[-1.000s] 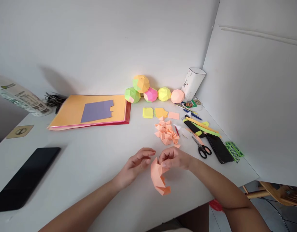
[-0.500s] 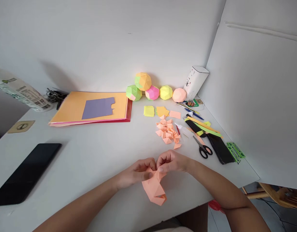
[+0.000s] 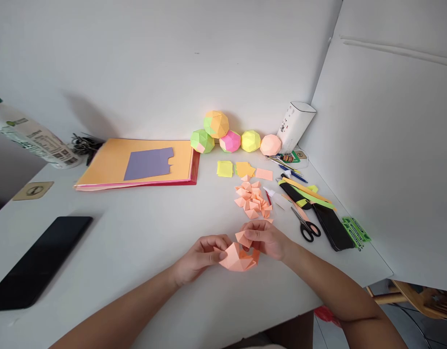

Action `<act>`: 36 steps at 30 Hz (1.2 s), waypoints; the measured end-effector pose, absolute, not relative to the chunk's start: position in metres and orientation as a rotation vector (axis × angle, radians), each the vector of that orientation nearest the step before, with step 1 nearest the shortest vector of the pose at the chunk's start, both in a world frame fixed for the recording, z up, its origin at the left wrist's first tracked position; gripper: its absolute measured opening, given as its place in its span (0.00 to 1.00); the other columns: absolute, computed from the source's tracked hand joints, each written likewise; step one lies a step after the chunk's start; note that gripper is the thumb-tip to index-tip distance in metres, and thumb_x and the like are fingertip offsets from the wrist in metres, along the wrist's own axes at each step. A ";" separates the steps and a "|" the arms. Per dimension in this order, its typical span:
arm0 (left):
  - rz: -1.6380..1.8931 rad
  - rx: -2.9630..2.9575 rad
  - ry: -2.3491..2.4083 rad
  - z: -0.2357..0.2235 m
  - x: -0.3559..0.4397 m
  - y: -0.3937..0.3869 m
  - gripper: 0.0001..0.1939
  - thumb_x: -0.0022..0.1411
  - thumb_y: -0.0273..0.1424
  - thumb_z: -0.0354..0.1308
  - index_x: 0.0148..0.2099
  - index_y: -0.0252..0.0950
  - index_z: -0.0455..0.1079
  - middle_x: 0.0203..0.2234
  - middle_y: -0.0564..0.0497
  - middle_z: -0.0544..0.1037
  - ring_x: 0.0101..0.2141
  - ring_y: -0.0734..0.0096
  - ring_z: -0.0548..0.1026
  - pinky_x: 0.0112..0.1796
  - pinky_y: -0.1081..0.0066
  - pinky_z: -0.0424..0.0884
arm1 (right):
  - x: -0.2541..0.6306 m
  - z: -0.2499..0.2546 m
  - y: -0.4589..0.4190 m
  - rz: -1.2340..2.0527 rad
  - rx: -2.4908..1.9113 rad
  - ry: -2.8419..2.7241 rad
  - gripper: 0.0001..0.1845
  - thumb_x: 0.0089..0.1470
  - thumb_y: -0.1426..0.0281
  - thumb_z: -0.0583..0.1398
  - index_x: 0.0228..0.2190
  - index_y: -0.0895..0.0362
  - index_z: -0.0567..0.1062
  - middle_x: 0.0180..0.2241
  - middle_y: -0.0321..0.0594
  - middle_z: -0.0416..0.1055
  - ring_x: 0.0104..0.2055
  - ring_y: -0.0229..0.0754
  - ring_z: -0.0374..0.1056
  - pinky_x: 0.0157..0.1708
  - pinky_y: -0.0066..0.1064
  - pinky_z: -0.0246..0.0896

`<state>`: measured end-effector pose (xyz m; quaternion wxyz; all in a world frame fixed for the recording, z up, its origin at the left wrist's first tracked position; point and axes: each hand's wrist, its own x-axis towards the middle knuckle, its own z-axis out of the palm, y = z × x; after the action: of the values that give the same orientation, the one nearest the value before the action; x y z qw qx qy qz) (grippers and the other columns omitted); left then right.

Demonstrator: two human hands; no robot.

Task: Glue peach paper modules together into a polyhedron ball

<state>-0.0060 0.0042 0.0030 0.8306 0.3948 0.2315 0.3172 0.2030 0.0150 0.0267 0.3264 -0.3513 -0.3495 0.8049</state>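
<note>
Between my hands is a partly joined peach folded-paper model (image 3: pixel 237 259), its faceted shell gaping on the right side. My left hand (image 3: pixel 206 254) pinches its left edge between thumb and fingers. In my right hand (image 3: pixel 264 237) a small folded peach paper piece (image 3: pixel 244 239) is pinched at the model's upper right; whether it is joined to the model I cannot tell. Just beyond, a pile of folded peach paper pieces (image 3: pixel 253 199) lies on the white table (image 3: pixel 165 213). Black-handled scissors (image 3: pixel 306 225) lie to the right of my right hand.
Finished paper balls (image 3: pixel 250 140) line the wall, one stacked on others. Paper stacks (image 3: pixel 224 168) sit before them. Orange folders (image 3: pixel 100 165) with a purple sheet (image 3: pixel 148 162), a black tablet (image 3: pixel 45 259) and a bottle (image 3: pixel 34 138) are leftward. A black phone (image 3: pixel 332 225) and pens (image 3: pixel 293 173) lie right.
The paper model has been tipped up and raised, so its open side now faces right. My right hand has shifted right and up, with a small folded piece showing in its fingers.
</note>
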 end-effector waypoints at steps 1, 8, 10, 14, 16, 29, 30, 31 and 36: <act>0.678 0.836 0.496 0.003 -0.006 0.004 0.05 0.52 0.30 0.62 0.27 0.35 0.73 0.30 0.50 0.72 0.32 0.67 0.69 0.35 0.67 0.63 | 0.203 0.025 0.015 2.106 -0.932 -0.893 0.11 0.45 0.66 0.66 0.22 0.60 0.73 0.22 0.33 0.69 0.24 0.34 0.66 0.26 0.28 0.59; 0.660 0.873 0.558 -0.001 -0.007 0.002 0.05 0.53 0.31 0.62 0.30 0.35 0.72 0.29 0.49 0.73 0.32 0.67 0.69 0.35 0.67 0.65 | 0.203 0.021 0.014 2.049 -1.064 -0.806 0.10 0.42 0.67 0.68 0.23 0.60 0.74 0.22 0.32 0.70 0.25 0.33 0.66 0.27 0.27 0.59; 0.659 0.924 0.564 -0.003 -0.007 0.001 0.05 0.54 0.31 0.62 0.30 0.34 0.70 0.27 0.50 0.71 0.29 0.70 0.68 0.32 0.70 0.64 | 0.204 0.021 0.015 2.032 -1.079 -0.817 0.10 0.41 0.67 0.69 0.23 0.60 0.74 0.22 0.32 0.69 0.25 0.32 0.65 0.29 0.28 0.59; 0.708 1.064 0.555 -0.005 -0.008 0.000 0.05 0.56 0.30 0.59 0.29 0.35 0.68 0.30 0.50 0.68 0.32 0.70 0.67 0.32 0.70 0.63 | 0.206 0.019 0.016 1.977 -1.122 -0.946 0.11 0.41 0.65 0.68 0.25 0.59 0.75 0.24 0.33 0.70 0.27 0.34 0.65 0.32 0.29 0.60; 0.749 1.125 0.553 -0.005 -0.008 0.000 0.05 0.57 0.30 0.59 0.30 0.35 0.67 0.33 0.49 0.66 0.36 0.67 0.67 0.35 0.69 0.63 | 0.207 0.019 0.016 1.913 -1.154 -1.035 0.11 0.42 0.64 0.68 0.26 0.58 0.76 0.25 0.34 0.70 0.29 0.35 0.65 0.33 0.30 0.59; 0.704 0.916 0.537 -0.009 -0.013 0.009 0.10 0.53 0.33 0.62 0.27 0.34 0.64 0.29 0.50 0.71 0.30 0.69 0.68 0.32 0.70 0.63 | 0.225 0.022 0.029 1.627 -1.338 -1.470 0.14 0.42 0.59 0.66 0.25 0.57 0.75 0.26 0.35 0.69 0.29 0.37 0.64 0.30 0.31 0.59; 0.678 0.877 0.538 -0.008 -0.014 0.010 0.11 0.52 0.33 0.63 0.27 0.34 0.64 0.27 0.50 0.72 0.30 0.69 0.69 0.31 0.70 0.63 | 0.229 0.021 0.032 1.591 -1.372 -1.529 0.15 0.43 0.58 0.65 0.26 0.58 0.76 0.25 0.35 0.69 0.29 0.37 0.64 0.30 0.30 0.58; 0.654 0.839 0.539 -0.008 -0.014 0.012 0.11 0.51 0.33 0.64 0.26 0.34 0.65 0.26 0.50 0.72 0.29 0.69 0.69 0.31 0.70 0.63 | 0.232 0.020 0.034 1.559 -1.408 -1.591 0.15 0.44 0.58 0.65 0.26 0.58 0.76 0.25 0.35 0.68 0.29 0.37 0.63 0.29 0.30 0.58; 0.608 0.749 0.577 -0.008 -0.015 0.016 0.09 0.47 0.32 0.66 0.27 0.33 0.70 0.22 0.52 0.73 0.25 0.72 0.69 0.28 0.72 0.63 | 0.232 0.015 0.033 1.358 -1.594 -1.887 0.11 0.50 0.64 0.60 0.23 0.57 0.75 0.24 0.35 0.67 0.26 0.36 0.61 0.24 0.28 0.53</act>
<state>-0.0151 0.0158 -0.0081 0.8461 0.3552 0.2734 0.2884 0.2318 0.0330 0.0147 0.1608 -0.5580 -0.6608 0.4754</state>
